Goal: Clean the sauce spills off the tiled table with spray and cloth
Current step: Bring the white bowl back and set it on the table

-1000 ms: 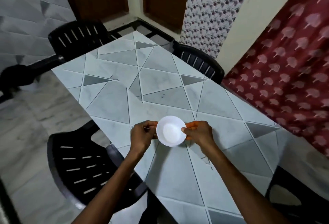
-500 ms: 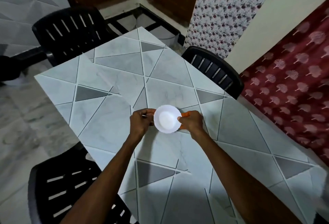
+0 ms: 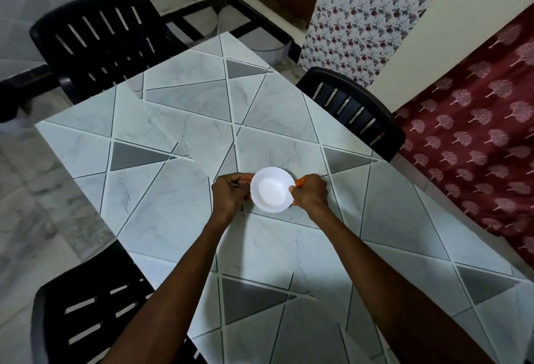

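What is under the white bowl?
Orange slivers peek out beside the white bowl, near the left hand and right hand. What they belong to is covered.

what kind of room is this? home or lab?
Most likely a home dining area. A tiled table has black plastic chairs drawn up around it, patterned curtains hang at the right, and both hands hold a small white bowl over it.

We count three black chairs [image 3: 95,43] [image 3: 351,109] [image 3: 83,317], one tiled table [image 3: 179,121], one white bowl [image 3: 272,189] and two hands [image 3: 231,194] [image 3: 310,193].
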`<state>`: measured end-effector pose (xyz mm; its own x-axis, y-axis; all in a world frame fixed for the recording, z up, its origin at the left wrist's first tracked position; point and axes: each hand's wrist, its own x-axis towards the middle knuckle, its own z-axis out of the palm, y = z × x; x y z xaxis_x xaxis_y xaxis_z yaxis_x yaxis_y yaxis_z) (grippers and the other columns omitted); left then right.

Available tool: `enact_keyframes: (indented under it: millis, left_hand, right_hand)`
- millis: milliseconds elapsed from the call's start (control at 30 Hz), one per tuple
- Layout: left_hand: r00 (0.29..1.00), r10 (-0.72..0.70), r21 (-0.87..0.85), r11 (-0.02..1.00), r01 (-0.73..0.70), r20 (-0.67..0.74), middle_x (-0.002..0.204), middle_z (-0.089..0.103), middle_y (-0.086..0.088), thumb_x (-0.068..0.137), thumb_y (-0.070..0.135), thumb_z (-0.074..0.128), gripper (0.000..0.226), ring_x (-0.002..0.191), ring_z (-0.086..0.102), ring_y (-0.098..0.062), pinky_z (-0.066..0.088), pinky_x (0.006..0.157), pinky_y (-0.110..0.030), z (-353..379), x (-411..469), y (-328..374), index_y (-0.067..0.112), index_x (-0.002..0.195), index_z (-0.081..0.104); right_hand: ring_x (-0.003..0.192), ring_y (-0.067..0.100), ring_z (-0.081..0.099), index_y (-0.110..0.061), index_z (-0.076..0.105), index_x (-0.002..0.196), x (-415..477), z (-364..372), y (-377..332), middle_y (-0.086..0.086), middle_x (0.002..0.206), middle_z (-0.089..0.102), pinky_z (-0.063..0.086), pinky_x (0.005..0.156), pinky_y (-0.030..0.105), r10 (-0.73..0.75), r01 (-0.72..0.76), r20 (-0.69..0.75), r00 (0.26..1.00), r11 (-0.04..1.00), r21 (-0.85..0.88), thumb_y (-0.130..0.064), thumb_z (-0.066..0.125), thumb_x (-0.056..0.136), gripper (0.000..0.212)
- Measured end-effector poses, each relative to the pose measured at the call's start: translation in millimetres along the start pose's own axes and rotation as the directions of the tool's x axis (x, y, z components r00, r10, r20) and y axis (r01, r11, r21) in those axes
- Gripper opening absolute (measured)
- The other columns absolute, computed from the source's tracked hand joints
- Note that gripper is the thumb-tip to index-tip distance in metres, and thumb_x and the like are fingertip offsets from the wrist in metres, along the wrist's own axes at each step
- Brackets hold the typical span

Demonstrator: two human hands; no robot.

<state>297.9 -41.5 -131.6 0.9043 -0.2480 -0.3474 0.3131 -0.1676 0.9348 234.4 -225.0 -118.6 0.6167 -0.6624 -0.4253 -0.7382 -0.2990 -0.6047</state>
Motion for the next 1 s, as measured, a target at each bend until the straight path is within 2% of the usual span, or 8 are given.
enact_keyframes:
  millis: [167, 300, 400, 500, 600, 700, 867, 1000]
  left_hand:
    - [0.997, 0.064, 0.047, 0.997, -0.062, -0.039, 0.086, 0.078, -0.002, 0.079, -0.008, 0.068, 0.021, 0.073, 0.072, -0.015, 0.062, 0.069, -0.047, 3, 0, -3, 0.009, 0.083, 0.079]
    - [0.992, 0.12, 0.076, 0.99, -0.118, -0.033, 0.081, 0.075, -0.004, 0.078, -0.003, 0.071, 0.017, 0.071, 0.068, -0.018, 0.062, 0.064, -0.042, 7, -1, -5, 0.013, 0.08, 0.076]
    - [0.989, 0.146, 0.08, 0.987, -0.143, -0.036, 0.074, 0.067, -0.006, 0.08, 0.003, 0.074, 0.012, 0.067, 0.066, -0.023, 0.061, 0.059, -0.04, 12, -3, -8, 0.013, 0.084, 0.07]
    - [0.987, 0.152, 0.104, 0.984, -0.146, -0.044, 0.077, 0.067, -0.008, 0.082, 0.004, 0.074, 0.016, 0.063, 0.066, -0.014, 0.061, 0.057, -0.04, 18, -9, -10, 0.01, 0.091, 0.063]
    - [0.987, 0.16, 0.096, 0.983, -0.157, -0.027, 0.08, 0.068, -0.01, 0.08, 0.011, 0.075, 0.018, 0.071, 0.069, -0.023, 0.062, 0.058, -0.044, 22, -14, -13, 0.016, 0.092, 0.061]
    - [0.988, 0.151, 0.11, 0.983, -0.148, -0.022, 0.081, 0.069, -0.009, 0.078, 0.016, 0.075, 0.02, 0.074, 0.07, -0.027, 0.061, 0.059, -0.048, 27, -17, -15, 0.017, 0.093, 0.061]
    - [0.993, 0.118, 0.109, 0.987, -0.115, -0.017, 0.085, 0.07, -0.006, 0.078, 0.023, 0.077, 0.025, 0.08, 0.07, -0.027, 0.061, 0.063, -0.05, 29, -19, -16, 0.017, 0.097, 0.062]
    - [0.998, 0.056, 0.124, 0.991, -0.054, -0.018, 0.085, 0.069, -0.001, 0.083, 0.016, 0.075, 0.02, 0.078, 0.07, -0.027, 0.061, 0.069, -0.051, 28, -21, -11, 0.024, 0.095, 0.061]
  right_hand:
    - [0.092, 0.035, 0.07, -0.002, 0.072, 0.093, -7, -7, -6, 0.016, 0.099, 0.073, 0.056, 0.072, 0.033, -0.027, 0.026, -0.012, 1.0, 0.999, -0.02, -0.012, 0.069, 0.082, 0.015]
    - [0.091, 0.035, 0.07, -0.012, 0.066, 0.079, -11, -19, -5, 0.014, 0.1, 0.071, 0.063, 0.073, 0.048, 0.022, -0.021, -0.021, 1.0, 0.998, 0.063, -0.012, 0.071, 0.079, 0.005]
    - [0.087, 0.035, 0.07, -0.021, 0.058, 0.063, -21, -36, 10, 0.012, 0.089, 0.072, 0.062, 0.074, 0.05, 0.077, -0.065, -0.089, 0.993, 0.989, 0.131, -0.01, 0.069, 0.079, 0.022]
    - [0.087, 0.036, 0.071, -0.015, 0.067, 0.072, -35, -52, 41, 0.012, 0.086, 0.071, 0.062, 0.075, 0.05, 0.161, -0.126, -0.167, 0.973, 0.971, 0.202, -0.012, 0.068, 0.079, 0.007]
    - [0.077, 0.033, 0.071, -0.013, 0.068, 0.076, -53, -65, 77, 0.013, 0.086, 0.072, 0.063, 0.074, 0.049, 0.25, -0.198, -0.223, 0.942, 0.952, 0.233, -0.009, 0.068, 0.081, 0.006]
    - [0.06, 0.017, 0.062, -0.014, 0.066, 0.079, -71, -69, 110, 0.012, 0.087, 0.069, 0.063, 0.074, 0.048, 0.34, -0.278, -0.228, 0.913, 0.924, 0.263, -0.007, 0.068, 0.083, 0.009]
    - [0.088, 0.032, 0.07, -0.019, 0.067, 0.081, -78, -58, 132, 0.011, 0.094, 0.072, 0.062, 0.076, 0.05, 0.335, -0.291, -0.191, 0.923, 0.929, 0.227, -0.012, 0.074, 0.08, 0.01]
    - [0.091, 0.034, 0.07, -0.018, 0.066, 0.083, -79, -52, 126, 0.008, 0.093, 0.07, 0.061, 0.079, 0.05, 0.315, -0.269, -0.193, 0.929, 0.935, 0.231, -0.01, 0.072, 0.08, 0.01]
